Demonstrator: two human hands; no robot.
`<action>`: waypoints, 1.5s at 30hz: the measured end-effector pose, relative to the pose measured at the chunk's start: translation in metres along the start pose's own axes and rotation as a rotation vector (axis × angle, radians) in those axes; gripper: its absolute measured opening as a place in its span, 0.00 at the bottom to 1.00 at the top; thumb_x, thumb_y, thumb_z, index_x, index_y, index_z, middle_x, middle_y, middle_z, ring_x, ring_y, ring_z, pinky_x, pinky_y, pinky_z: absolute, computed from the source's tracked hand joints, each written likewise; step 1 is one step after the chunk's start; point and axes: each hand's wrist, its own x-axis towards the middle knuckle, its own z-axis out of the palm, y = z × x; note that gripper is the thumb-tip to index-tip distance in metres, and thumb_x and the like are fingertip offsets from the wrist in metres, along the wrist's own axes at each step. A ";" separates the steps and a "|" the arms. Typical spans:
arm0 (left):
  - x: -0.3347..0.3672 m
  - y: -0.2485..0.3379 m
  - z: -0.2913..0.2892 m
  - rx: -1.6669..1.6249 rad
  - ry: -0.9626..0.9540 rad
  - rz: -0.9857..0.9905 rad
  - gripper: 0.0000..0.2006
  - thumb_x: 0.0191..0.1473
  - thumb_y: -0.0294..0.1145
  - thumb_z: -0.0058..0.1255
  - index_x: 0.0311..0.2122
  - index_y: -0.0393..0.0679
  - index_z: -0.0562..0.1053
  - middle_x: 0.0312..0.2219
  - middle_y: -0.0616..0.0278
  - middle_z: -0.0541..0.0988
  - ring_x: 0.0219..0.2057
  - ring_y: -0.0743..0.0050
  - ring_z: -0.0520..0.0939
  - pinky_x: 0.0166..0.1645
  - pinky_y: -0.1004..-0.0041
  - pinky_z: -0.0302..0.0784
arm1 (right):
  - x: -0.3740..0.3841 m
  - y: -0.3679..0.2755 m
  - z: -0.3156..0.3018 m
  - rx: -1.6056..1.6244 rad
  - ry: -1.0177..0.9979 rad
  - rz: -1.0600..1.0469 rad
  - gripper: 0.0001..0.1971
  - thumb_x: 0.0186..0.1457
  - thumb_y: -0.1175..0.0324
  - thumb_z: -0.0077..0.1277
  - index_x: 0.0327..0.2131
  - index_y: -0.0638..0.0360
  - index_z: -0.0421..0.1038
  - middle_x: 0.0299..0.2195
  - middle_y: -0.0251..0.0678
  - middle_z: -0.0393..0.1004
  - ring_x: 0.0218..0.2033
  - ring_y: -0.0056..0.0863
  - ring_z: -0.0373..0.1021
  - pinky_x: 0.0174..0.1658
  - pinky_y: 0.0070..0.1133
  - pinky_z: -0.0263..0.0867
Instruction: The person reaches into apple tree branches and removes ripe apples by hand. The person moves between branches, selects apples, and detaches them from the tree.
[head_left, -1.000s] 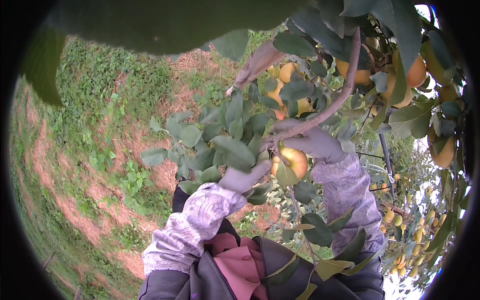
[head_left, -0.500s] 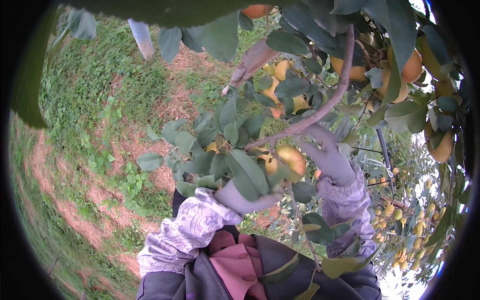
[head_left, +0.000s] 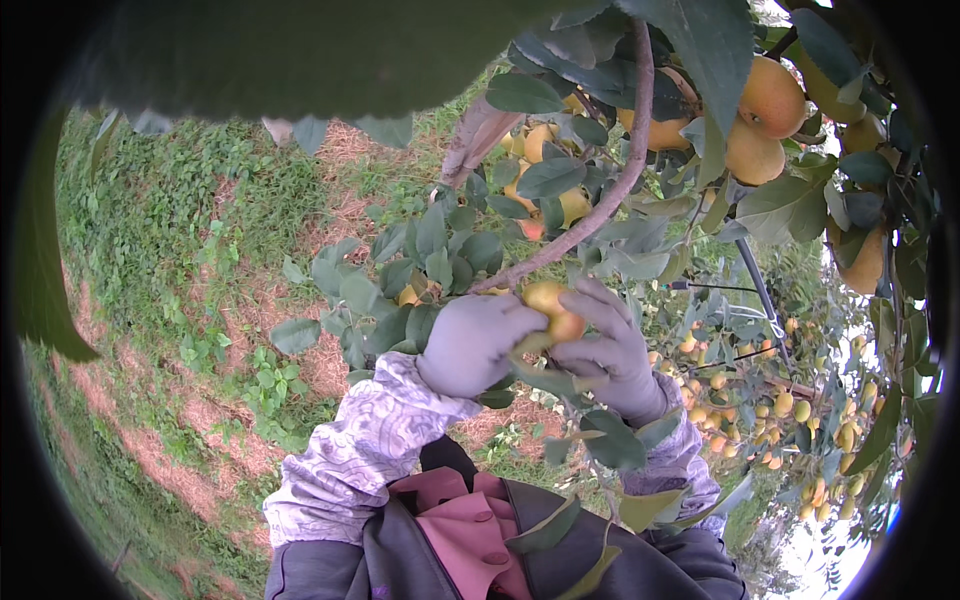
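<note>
A yellow apple with a reddish blush hangs under a bent branch, between my two gloved hands. My left hand is curled at its left side, fingertips closed beside the fruit. A blurred yellow-green leaf lies just below those fingertips; whether they pinch it is unclear. From the right, my right hand reaches in with its fingers spread, their tips against or very close to the apple's right side. Both gloves are pale grey. Leaves cover part of the right hand's lower edge.
More apples hang at the upper right, with others behind the branch. A large dark leaf blocks the top of the view. Leafy twigs cross before my right forearm. Grass and straw-covered ground lie to the left.
My left hand has drawn up and left to the apple's left side, from beneath leaves. My right hand has come down beside the fruit. The view has shifted slightly.
</note>
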 end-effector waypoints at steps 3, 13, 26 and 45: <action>-0.008 0.004 -0.006 -0.640 0.358 -0.349 0.06 0.60 0.24 0.53 0.41 0.36 0.77 0.32 0.60 0.82 0.31 0.70 0.83 0.39 0.67 0.80 | -0.003 0.003 0.002 0.057 0.062 0.102 0.22 0.43 0.72 0.66 0.46 0.48 0.77 0.60 0.46 0.66 0.62 0.52 0.62 0.63 0.41 0.59; -0.033 -0.066 -0.071 -0.742 0.805 -0.871 0.10 0.59 0.26 0.58 0.44 0.33 0.79 0.34 0.57 0.84 0.27 0.72 0.85 0.34 0.74 0.84 | -0.023 -0.002 0.026 -0.288 0.175 -0.136 0.24 0.39 0.69 0.69 0.44 0.45 0.77 0.57 0.40 0.70 0.59 0.51 0.66 0.60 0.44 0.63; -0.075 -0.071 -0.132 0.534 0.470 -0.358 0.34 0.54 0.20 0.55 0.67 0.41 0.61 0.63 0.46 0.66 0.64 0.51 0.68 0.68 0.59 0.64 | 0.007 -0.051 0.021 0.395 0.376 0.811 0.27 0.53 0.80 0.55 0.59 0.65 0.67 0.68 0.46 0.55 0.67 0.39 0.58 0.65 0.31 0.60; -0.039 -0.101 -0.052 0.210 -0.001 -0.116 0.42 0.47 0.29 0.61 0.68 0.38 0.57 0.61 0.38 0.67 0.60 0.39 0.70 0.65 0.54 0.65 | 0.067 -0.019 0.050 -0.086 0.620 0.006 0.09 0.46 0.64 0.59 0.33 0.51 0.77 0.40 0.39 0.75 0.50 0.43 0.69 0.53 0.36 0.67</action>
